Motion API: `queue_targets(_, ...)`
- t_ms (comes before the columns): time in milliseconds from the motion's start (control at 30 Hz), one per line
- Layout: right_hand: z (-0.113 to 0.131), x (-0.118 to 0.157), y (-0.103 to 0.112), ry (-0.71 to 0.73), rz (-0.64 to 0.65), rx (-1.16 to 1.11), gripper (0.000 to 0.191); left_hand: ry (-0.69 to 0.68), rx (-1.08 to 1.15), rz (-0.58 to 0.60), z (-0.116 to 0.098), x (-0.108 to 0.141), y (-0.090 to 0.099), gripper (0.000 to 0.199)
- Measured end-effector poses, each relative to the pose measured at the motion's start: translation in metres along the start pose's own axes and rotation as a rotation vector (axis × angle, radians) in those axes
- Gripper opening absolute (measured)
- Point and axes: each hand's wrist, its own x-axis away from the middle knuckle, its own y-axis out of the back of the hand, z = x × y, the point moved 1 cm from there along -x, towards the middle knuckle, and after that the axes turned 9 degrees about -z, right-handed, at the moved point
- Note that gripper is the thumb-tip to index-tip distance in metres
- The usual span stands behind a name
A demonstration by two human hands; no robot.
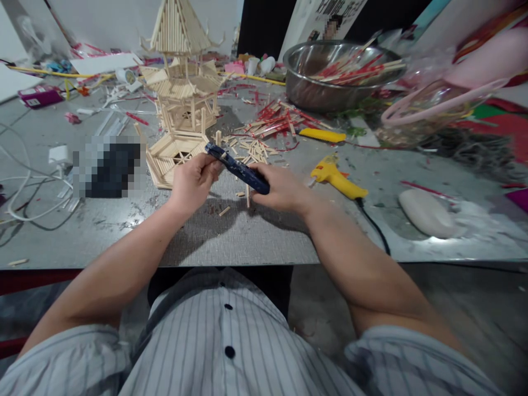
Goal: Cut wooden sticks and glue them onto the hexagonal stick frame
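Note:
My right hand (282,186) is wrapped round one end of a dark blue hand tool (243,171) with pale specks; its working part cannot be made out clearly. At the tool's far end, my left hand (193,179) has its fingers pinched together. What they hold is hidden, though a small pale piece shows by the tool. Below my right hand a thin wooden stick (248,197) points down. Just beyond my left hand lies an open six-sided stick frame (181,144). Behind it rises a tiered pagoda model (177,30) built of pale sticks.
Short cut sticks (258,149) and red-wrapped chopsticks (274,121) litter the middle. A yellow utility knife (324,135) and a yellow glue gun (340,177) lie right, near a steel bowl (301,82) and a grey stone (427,213). A charger (60,155) with white cables is left.

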Motion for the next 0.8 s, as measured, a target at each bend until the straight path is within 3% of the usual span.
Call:
queue_targets(533, 0.013, 0.003, 0.003, -0.035, 0.009, 0.099, 0.028, -0.220, -0.185, 0.049, 0.004, -0.003, 0.002, 0.021)
queue_targets(800, 0.010, 0.001, -0.006, -0.056, -0.022, 0.118, 0.017, -0.220, -0.217, 0.025, 0.006, -0.004, 0.001, 0.022)
